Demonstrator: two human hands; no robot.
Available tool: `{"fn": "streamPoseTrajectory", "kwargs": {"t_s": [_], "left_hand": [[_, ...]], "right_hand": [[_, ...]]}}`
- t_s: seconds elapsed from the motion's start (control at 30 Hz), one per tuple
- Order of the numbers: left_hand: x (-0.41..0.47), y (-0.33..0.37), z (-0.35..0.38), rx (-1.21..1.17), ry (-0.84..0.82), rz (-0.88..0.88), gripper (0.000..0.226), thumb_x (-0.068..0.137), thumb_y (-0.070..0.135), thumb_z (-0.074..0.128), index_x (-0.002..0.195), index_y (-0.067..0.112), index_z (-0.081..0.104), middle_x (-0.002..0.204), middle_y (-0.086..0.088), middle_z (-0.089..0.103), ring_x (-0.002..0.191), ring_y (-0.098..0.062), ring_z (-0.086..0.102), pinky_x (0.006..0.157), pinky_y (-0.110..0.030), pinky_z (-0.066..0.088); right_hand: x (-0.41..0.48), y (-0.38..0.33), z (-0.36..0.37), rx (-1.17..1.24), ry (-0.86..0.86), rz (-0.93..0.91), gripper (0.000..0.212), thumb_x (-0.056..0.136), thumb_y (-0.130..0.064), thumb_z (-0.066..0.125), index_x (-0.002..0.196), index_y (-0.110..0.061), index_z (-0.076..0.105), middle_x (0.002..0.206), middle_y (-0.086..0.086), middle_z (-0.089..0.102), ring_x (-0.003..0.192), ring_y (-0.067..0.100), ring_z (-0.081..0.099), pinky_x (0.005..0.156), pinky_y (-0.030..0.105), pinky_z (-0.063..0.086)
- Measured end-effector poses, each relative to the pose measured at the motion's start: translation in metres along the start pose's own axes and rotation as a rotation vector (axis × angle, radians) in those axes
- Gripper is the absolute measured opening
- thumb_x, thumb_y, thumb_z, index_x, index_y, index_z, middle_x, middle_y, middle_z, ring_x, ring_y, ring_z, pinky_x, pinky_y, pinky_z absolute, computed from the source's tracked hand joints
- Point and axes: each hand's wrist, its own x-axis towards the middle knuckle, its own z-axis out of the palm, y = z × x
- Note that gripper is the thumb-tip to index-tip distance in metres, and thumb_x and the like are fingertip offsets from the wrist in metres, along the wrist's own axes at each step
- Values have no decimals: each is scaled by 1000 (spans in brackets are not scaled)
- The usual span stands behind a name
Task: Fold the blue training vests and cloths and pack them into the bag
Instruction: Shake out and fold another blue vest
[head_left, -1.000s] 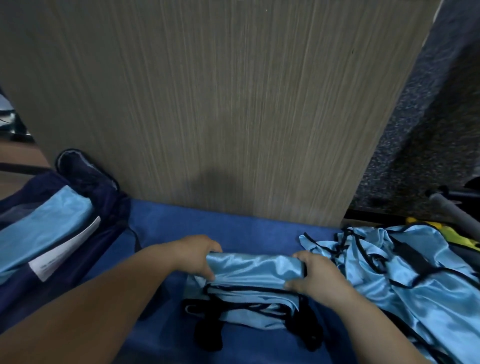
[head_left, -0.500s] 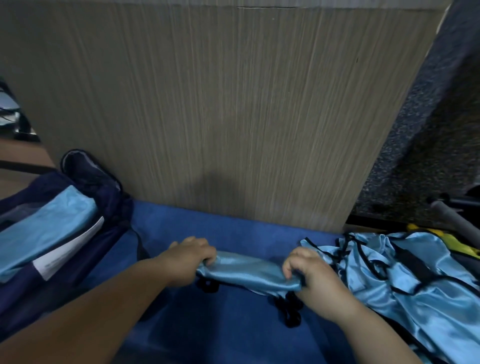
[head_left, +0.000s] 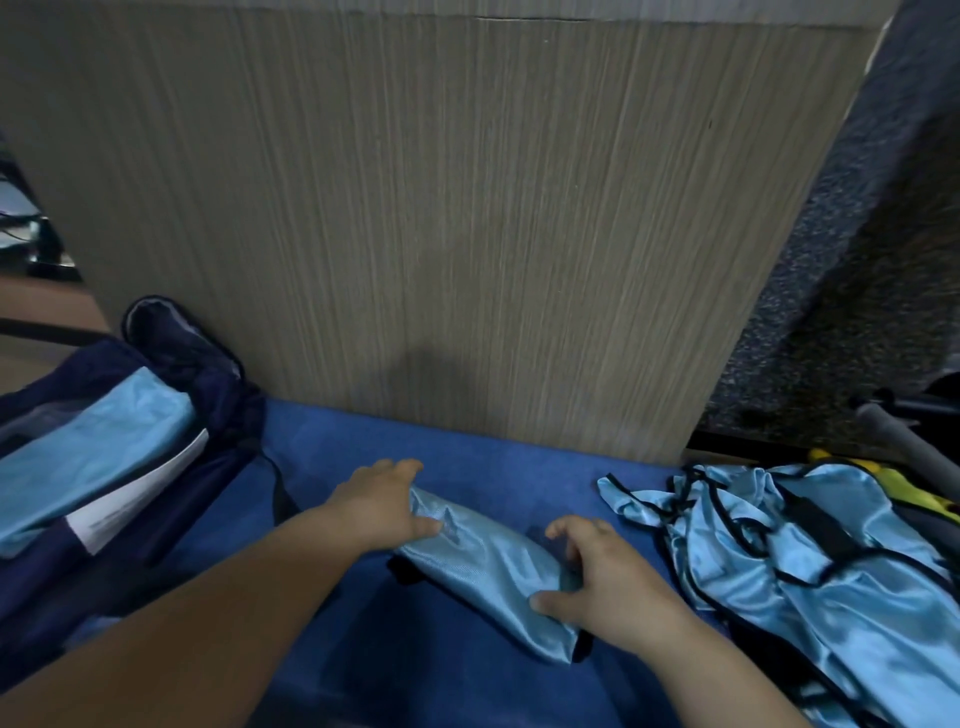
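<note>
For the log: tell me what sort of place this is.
Likely a gym or sports store corner: shiny blue vests heaped on a blue mat, a navy kit bag part-packed, speckled rubber-like flooring.

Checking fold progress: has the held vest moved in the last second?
Yes. The vest has turned; its right end swung toward the person, away from the wooden panel.

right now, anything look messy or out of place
The vest pile on the right lies crumpled, straps tangled, not folded. The rolled vest in the middle lies diagonal on the mat.
</note>
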Motion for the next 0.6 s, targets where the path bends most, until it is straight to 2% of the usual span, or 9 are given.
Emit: {"fn": "streamPoseTrajectory", "kwargs": {"t_s": [0.07, 0.1, 0.13, 0.23, 0.3, 0.4, 0.5, 0.6], "left_hand": [[1, -2, -2, -2, -78, -79, 85, 76, 67, 65, 143, 23, 37, 137, 1, 46, 124, -20, 46, 103, -35, 42], [1, -2, -4, -16, -123, -101, 82, 74, 67, 67, 138, 21, 43, 132, 2, 50, 119, -18, 50, 101, -33, 44], [-1, -1, -6, -37, -163, -114, 76, 74, 64, 69, 132, 20, 47, 129, 3, 53, 116, -17, 53, 100, -31, 45], [-5, -4, -6, -179, -204, -104, 53, 75, 47, 78, 117, 20, 58, 118, 4, 61, 106, -14, 60, 94, -28, 49], [-6, -5, -1, -477, -181, -63, 34, 78, 27, 79, 106, 19, 63, 107, 2, 68, 96, -11, 65, 88, -25, 53], [-7, -3, 0, -1010, -130, -53, 25, 87, 7, 70, 110, 11, 62, 105, -6, 72, 98, -19, 68, 90, -32, 53], [-3, 1, -4, -1479, -152, -139, 9, 94, 11, 59, 102, 12, 56, 96, -10, 72, 86, -26, 69, 76, -43, 54], [-4, 12, -9, -1707, -145, -201, 19, 93, 15, 61, 111, 9, 58, 105, -13, 72, 94, -30, 70, 77, -46, 56]], "right_hand": [[1, 0, 3, 20, -50, 52, 85, 67, -47, 78, 141, -34, 38, 129, -13, 42, 119, 3, 49, 101, 22, 42], [2, -1, 4, 18, -83, 67, 88, 65, -47, 77, 142, -31, 39, 134, -13, 43, 122, 5, 49, 103, 24, 42], [3, -2, 5, 19, -110, 73, 82, 65, -47, 77, 139, -29, 45, 131, -13, 50, 117, 4, 53, 100, 24, 45], [3, -5, 2, 44, -150, 72, 43, 67, -38, 78, 106, -27, 65, 97, -14, 65, 86, -1, 62, 75, 19, 54], [4, -6, -1, 82, -150, 85, 31, 65, -35, 79, 93, -25, 68, 87, -11, 68, 78, 0, 64, 66, 17, 53], [5, -3, -1, 240, -109, 92, 30, 60, -34, 80, 83, -21, 67, 77, -10, 68, 70, 3, 65, 63, 24, 52], [6, -4, -2, 609, -72, 119, 43, 50, -28, 79, 89, -15, 67, 81, 1, 72, 75, 16, 68, 73, 41, 55], [7, -10, -2, 909, -103, 121, 51, 51, -15, 76, 100, -7, 64, 88, 9, 73, 81, 26, 70, 74, 42, 53]]}}
